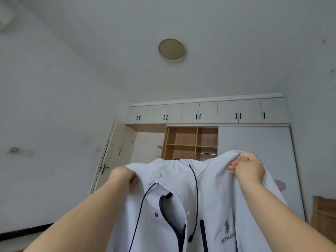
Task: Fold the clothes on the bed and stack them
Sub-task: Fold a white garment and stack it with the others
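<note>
Currently, both hands pinch the white hooded jacket (181, 206) at its shoulders: left hand (123, 176), right hand (249, 169). Holding it raised lets it hang straight, presumably for folding.

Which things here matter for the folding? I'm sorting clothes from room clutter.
Part of the job:
white jacket, held up in the air
left hand, gripping one shoulder
right hand, gripping the other

Just there:
wardrobe
ceiling lamp
door

Round ceiling lamp (172, 49); wardrobe (225, 113) with open wooden shelves (190, 142); door (116, 151) at left
</note>
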